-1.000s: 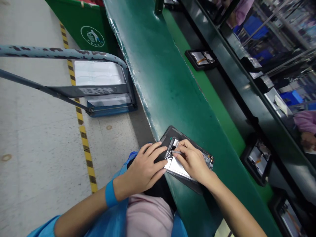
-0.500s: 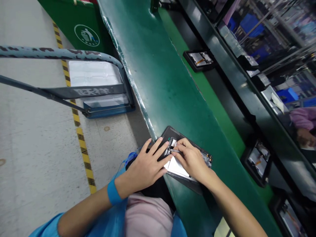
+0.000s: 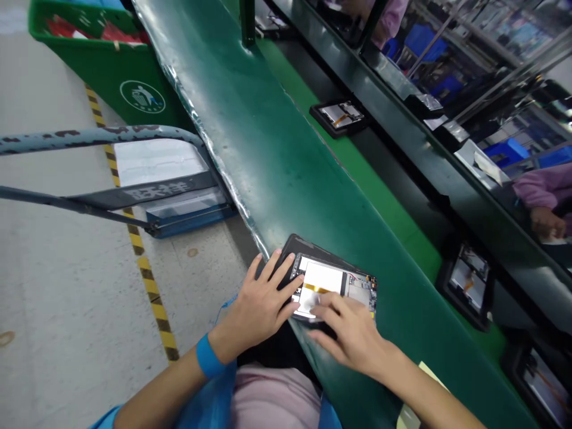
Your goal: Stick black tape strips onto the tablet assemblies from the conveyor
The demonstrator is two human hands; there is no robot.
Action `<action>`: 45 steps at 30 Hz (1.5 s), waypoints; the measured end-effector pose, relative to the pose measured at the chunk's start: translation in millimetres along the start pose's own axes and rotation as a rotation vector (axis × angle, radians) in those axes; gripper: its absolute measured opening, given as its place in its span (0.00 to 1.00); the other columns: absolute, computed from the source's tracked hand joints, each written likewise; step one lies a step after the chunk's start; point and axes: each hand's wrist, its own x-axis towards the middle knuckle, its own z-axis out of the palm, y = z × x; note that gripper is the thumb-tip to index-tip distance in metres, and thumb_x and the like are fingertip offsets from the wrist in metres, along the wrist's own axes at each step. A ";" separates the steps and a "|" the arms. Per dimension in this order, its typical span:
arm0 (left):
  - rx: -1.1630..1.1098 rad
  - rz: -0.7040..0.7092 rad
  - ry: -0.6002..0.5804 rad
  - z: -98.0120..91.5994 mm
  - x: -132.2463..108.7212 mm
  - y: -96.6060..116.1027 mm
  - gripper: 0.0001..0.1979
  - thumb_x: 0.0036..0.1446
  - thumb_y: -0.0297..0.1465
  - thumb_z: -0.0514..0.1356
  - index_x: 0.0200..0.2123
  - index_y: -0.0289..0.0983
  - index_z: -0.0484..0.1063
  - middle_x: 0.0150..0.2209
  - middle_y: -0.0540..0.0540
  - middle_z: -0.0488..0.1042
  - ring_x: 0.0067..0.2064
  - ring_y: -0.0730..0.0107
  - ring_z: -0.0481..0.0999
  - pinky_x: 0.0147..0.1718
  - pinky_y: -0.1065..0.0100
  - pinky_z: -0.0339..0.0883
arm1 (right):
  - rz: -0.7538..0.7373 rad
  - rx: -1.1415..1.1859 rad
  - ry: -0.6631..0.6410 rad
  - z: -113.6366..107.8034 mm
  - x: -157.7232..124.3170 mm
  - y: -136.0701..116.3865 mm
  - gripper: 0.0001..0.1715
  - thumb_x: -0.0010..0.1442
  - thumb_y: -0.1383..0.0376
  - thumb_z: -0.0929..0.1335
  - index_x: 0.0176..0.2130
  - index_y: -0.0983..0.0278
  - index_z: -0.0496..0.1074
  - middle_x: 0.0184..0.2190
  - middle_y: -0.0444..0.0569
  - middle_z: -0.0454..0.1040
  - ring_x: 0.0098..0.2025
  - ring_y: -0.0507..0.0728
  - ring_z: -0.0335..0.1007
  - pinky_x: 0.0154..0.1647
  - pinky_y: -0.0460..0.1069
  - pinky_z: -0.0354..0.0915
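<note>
An opened tablet (image 3: 324,277), its white battery, orange ribbon and circuit board exposed, lies on a dark cover (image 3: 295,243) at the bench edge. My left hand (image 3: 263,295) is open, its spread fingers resting on the tablet's left end. Over the lower part of the tablet is my right hand (image 3: 348,328), fingers bent and thumb apart from them. Its fingertips are smeared by motion near the battery. No tool shows between them, though the palm is hidden. A blue band (image 3: 208,356) circles my left wrist.
Several other opened tablets, one of them a dark-framed tablet (image 3: 340,116), lie along the black strip beyond the green bench (image 3: 277,149). To the left are a blue trolley (image 3: 192,220) and a green bin (image 3: 111,71). A co-worker's hand (image 3: 547,223) shows far right.
My right hand has moved down off the tablet's left end, and the thin grey tool in its fingers no longer shows. The orange ribbon is now uncovered. My left hand stays on the tablet.
</note>
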 end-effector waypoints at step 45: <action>0.028 0.438 0.299 47.9 29.1 -1.6 0.21 0.66 0.34 0.55 0.61 0.43 0.71 0.64 0.43 0.70 0.66 0.57 0.68 0.62 0.55 0.65 | 1.131 -0.282 0.341 -61.1 -30.8 194.5 0.14 0.69 0.58 0.66 0.52 0.55 0.76 0.51 0.45 0.78 0.50 0.56 0.75 0.46 0.46 0.65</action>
